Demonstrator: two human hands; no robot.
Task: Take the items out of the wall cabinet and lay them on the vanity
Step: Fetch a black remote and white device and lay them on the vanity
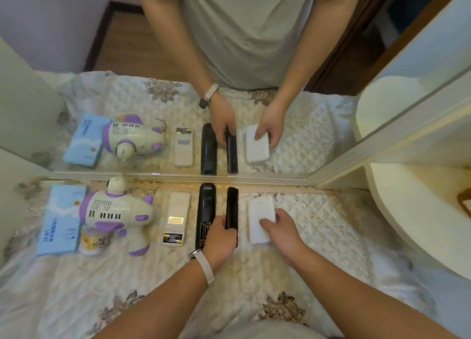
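Head view looks down on the quilt-covered worktop [318,236], where the things lie in a row, side by side, in front of the mirror [280,58]. The two things in hand lie at the right end of that row. The slim black remote [232,203] and the white slab [260,208] both rest flat, with their long axes parallel and running straight away from the person toward the glass.

The left hand [220,236] comes in from the near end, its fingers [229,233] curled round the lower half of the slim black remote. The right hand [283,233] grips the near right corner of the white slab, with one finger laid on top and the thumb against the right edge. Each hand is nearer its own thing, and the forearms do not cross.

Both things seem already set down, so the step looks close to its end. Since the fingers meet each piece from its near end, letting go and drawing back along the long axis should leave the pieces square. A sideways pull by the left hand could knock the thicker black remote [205,208], which lies just beside the slim one. Further left lie a white remote [177,211], a toy [114,211] and a blue box [61,224].
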